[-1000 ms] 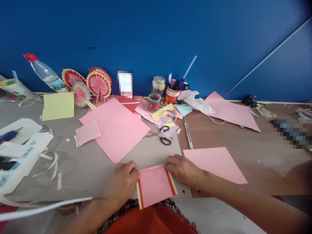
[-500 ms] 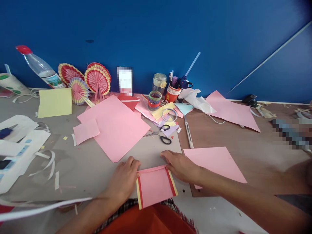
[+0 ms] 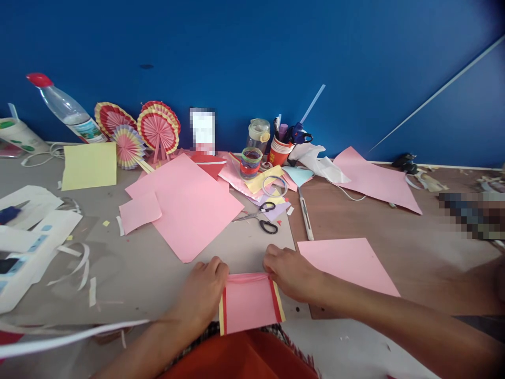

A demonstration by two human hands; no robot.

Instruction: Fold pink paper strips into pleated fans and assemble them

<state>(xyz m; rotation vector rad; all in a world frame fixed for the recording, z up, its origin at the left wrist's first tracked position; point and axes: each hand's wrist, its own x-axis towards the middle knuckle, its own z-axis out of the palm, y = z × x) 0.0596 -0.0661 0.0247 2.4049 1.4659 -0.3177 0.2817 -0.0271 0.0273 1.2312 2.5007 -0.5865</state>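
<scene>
A pink sheet of paper (image 3: 250,302) with red and yellow strips along both sides lies at the table's near edge, its bottom jutting past it. The far edge is folded into a narrow band. At that fold's left end, my left hand (image 3: 205,287) pinches the paper with fingers curled. My right hand (image 3: 290,273) grips the right end in the same way. Both thumbs are mostly hidden. Beyond the hands lie black-handled scissors (image 3: 268,218) with blades pointing left, and a large pink sheet (image 3: 189,205).
A white utility knife (image 3: 305,216) and another pink sheet (image 3: 351,263) lie to the right. Pleated paper fans (image 3: 158,129) lean by the blue wall near a tilted bottle (image 3: 71,113). A red cup (image 3: 279,151) holds pens. Paper scraps litter the left.
The patterned paper has turned slightly and levelled out. My right hand has curled its fingers tighter on the fold; my left hand has shifted a little.
</scene>
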